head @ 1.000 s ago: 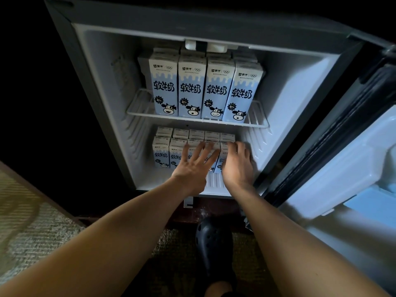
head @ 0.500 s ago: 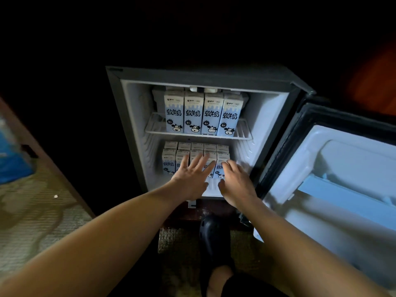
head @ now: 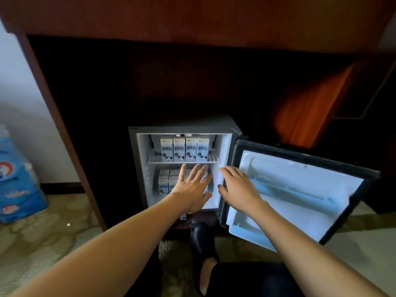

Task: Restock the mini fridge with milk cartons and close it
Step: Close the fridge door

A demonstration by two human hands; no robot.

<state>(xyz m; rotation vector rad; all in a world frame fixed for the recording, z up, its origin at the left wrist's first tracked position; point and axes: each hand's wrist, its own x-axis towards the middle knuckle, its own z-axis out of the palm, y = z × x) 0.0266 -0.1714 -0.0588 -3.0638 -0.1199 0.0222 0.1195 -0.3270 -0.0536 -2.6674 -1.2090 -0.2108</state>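
The mini fridge stands open under a dark wooden desk. Several blue-and-white milk cartons stand in a row on its wire shelf. More milk cartons fill the bottom, partly hidden by my left hand. My left hand hovers in front of the lower compartment with fingers spread, holding nothing. My right hand is open, fingers relaxed, in front of the fridge's right edge beside the door. The fridge door swings out wide to the right, white lining facing me.
A blue plastic-wrapped pack sits on the carpet at far left by the desk's wooden leg. My foot in a black clog rests just below the fridge. The desk's underside hangs overhead.
Both hands have drawn back out of the lower compartment and off the cartons. My head has pulled back and up, so the fridge looks smaller. My right hand has shifted right, toward the door.
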